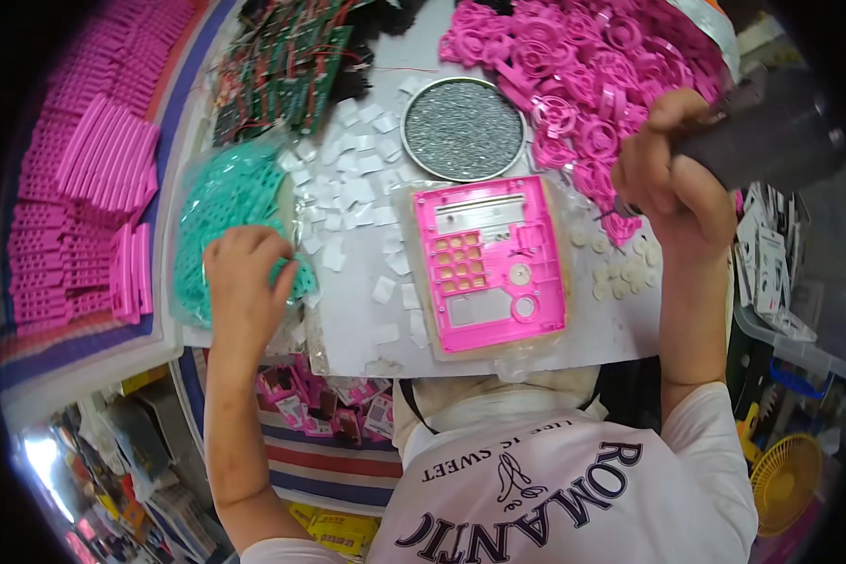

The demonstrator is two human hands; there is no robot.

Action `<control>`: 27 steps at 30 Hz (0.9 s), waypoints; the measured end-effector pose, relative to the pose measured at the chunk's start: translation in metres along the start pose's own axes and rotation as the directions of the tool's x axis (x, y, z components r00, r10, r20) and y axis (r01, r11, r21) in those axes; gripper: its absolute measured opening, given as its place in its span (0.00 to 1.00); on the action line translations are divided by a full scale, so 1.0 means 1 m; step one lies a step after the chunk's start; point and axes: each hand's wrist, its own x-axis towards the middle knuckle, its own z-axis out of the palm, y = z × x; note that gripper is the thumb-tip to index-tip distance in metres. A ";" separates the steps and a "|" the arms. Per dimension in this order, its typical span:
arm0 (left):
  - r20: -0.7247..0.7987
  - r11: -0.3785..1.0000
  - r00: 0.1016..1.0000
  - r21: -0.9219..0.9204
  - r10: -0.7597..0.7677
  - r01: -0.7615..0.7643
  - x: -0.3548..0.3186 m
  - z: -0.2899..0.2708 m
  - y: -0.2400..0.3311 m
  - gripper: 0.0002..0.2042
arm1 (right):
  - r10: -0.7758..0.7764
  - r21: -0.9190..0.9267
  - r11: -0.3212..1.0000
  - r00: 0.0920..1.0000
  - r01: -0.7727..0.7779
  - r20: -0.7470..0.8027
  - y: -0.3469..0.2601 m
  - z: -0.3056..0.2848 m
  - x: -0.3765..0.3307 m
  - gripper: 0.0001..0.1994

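My left hand (244, 273) rests on the clear bag of teal lattice-like plastic pieces (230, 193), its fingers curled down among them. Whatever lies under those fingertips is hidden. Raised at the right, my right hand (675, 174) is wrapped round a dark power screwdriver (766, 132), whose tip points toward the middle of the table. Between my hands a pink plastic casing (542, 282) lies with its inside up on a padded, plastic-wrapped block (562, 221). The casing has a grid of square openings, a wide window, a small pale disc and a round ring.
Behind the casing stands a round tin (465, 79) of small metal screws (465, 130). White square pieces (357, 155) lie scattered beside it. Pink ring-shaped parts (611, 56) heap up far right, with pale discs (620, 277) nearer. Green circuit boards (291, 70) and stacked pink strips (108, 155) fill the left.
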 end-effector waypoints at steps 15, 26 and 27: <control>0.107 -0.016 0.899 -0.994 -0.424 0.111 0.004 0.006 0.099 0.06 | -0.161 -0.756 0.631 0.983 0.173 0.091 0.013 0.061 -0.035 0.31; -0.439 0.614 0.896 -0.728 -0.075 -0.305 -0.009 0.033 0.143 0.23 | -0.211 -0.632 0.627 0.880 0.456 0.426 0.038 0.075 -0.040 0.17; -0.449 0.627 0.891 -0.713 -0.065 -0.314 -0.011 0.034 0.142 0.22 | -0.242 -0.625 0.608 0.864 0.490 0.442 0.041 0.074 -0.047 0.16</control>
